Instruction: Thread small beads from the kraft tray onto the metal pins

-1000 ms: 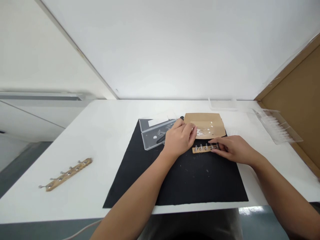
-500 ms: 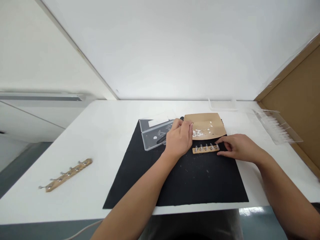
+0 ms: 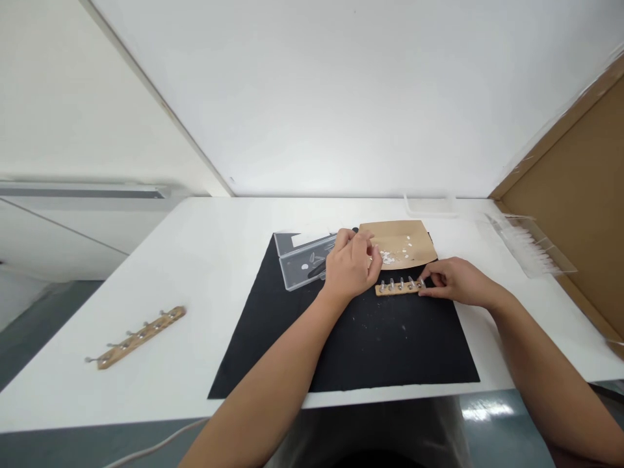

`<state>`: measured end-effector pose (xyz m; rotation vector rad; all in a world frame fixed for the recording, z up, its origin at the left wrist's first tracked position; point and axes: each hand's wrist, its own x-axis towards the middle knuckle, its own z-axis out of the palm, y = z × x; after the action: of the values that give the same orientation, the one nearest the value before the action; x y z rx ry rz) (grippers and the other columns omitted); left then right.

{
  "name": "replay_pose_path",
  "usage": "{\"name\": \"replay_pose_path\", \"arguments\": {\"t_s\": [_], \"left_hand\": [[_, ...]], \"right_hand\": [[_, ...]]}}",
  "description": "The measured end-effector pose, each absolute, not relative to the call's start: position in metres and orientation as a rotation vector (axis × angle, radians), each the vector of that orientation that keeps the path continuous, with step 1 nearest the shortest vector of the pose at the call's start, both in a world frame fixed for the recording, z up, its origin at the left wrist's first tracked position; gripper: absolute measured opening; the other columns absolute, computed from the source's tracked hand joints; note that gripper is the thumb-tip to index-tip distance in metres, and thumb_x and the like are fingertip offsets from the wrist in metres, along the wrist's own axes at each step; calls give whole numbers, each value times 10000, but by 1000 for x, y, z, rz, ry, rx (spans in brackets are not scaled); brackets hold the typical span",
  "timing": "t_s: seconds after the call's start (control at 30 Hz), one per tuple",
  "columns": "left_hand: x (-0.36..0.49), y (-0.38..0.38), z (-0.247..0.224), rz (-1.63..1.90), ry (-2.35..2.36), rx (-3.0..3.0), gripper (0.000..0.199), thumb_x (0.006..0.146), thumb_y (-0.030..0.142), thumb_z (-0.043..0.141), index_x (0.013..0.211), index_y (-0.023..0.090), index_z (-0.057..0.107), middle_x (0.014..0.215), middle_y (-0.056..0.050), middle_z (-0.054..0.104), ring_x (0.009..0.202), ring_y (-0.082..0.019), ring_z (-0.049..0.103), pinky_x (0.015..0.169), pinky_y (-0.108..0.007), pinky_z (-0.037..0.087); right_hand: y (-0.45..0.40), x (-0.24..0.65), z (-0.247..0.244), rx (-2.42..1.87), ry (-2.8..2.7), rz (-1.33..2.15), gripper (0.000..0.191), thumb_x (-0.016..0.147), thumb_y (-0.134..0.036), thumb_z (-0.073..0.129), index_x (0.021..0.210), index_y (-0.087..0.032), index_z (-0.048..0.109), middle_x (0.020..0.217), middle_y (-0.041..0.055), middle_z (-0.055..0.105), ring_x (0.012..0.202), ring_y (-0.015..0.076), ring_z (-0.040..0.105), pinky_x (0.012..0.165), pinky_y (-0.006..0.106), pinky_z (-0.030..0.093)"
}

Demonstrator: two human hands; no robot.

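Note:
My right hand point(image 3: 455, 279) pinches the right end of a small wooden strip point(image 3: 397, 290) that lies on the black mat point(image 3: 380, 344). Several clear, nail-shaped tips stand in a row along this strip. Just left of it, my left hand point(image 3: 348, 263) hovers with thumb and fingers apart, near the edge of a brown paper sheet point(image 3: 397, 234). Small white flakes point(image 3: 389, 257) are scattered on that sheet. Partly behind my left hand is an open clear plastic case point(image 3: 295, 276) with small clear pieces inside. A dark, slim tool point(image 3: 318, 268) crosses the case, its middle hidden by the hand.
Far left on the white table point(image 3: 214, 260) lies another wooden strip point(image 3: 141, 335) with several metal stalks. At the right is a clear package of tips point(image 3: 533, 247), beside a cardboard panel point(image 3: 570, 143). A clear shallow tray point(image 3: 429, 207) sits by the back wall.
My left thumb and fingers have parted from a pinch above the paper sheet. My right hand has closed in on the strip's end. The whole view has shifted slightly.

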<state>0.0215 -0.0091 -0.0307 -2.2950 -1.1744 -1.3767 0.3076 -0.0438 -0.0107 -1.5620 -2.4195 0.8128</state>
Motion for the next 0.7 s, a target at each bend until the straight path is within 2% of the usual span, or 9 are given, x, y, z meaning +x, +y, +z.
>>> {"name": "replay_pose_path", "arguments": {"t_s": [0.2, 0.33, 0.43, 0.6, 0.7], "left_hand": [[21, -6, -35, -1406, -1196, -2289, 299, 928, 186, 625, 1217, 169, 556, 824, -44, 693, 937, -261, 632, 729, -337, 519], [23, -4, -37, -1467, -1160, -2292, 375, 923, 167, 614, 1285, 166, 515, 821, -40, 686, 968, -265, 630, 759, -343, 529], [24, -4, -38, -1511, -1121, -2293, 429, 913, 152, 614, 1322, 167, 485, 830, -39, 690, 967, -266, 619, 752, -341, 533], [28, -4, -39, -1505, -1038, -2374, 421, 904, 152, 616, 1305, 160, 488, 828, -44, 687, 953, -274, 589, 726, -344, 534], [29, -3, -40, -1478, -987, -2425, 407, 907, 148, 604, 1300, 155, 497, 834, -53, 689, 960, -282, 587, 746, -364, 541]], "right_hand": [[-51, 327, -5, -1595, -2313, 925, 373, 873, -589, 751, 979, -233, 722, 634, -45, 642, 562, 138, 557, 591, 277, 422], [-74, 354, -10, -1668, -2164, 840, 413, 867, -634, 748, 964, -237, 684, 731, -10, 690, 651, 157, 610, 624, 280, 454], [-105, 373, -21, -1759, -2058, 759, 427, 864, -652, 745, 916, -245, 626, 722, -4, 672, 629, 164, 592, 581, 283, 428], [-161, 395, -42, -1928, -1883, 503, 380, 854, -588, 743, 834, -268, 540, 665, -14, 641, 571, 172, 562, 579, 309, 447], [-190, 401, -50, -1967, -1731, 321, 397, 820, -586, 751, 798, -269, 513, 809, 28, 723, 540, 163, 537, 563, 330, 455]]}}
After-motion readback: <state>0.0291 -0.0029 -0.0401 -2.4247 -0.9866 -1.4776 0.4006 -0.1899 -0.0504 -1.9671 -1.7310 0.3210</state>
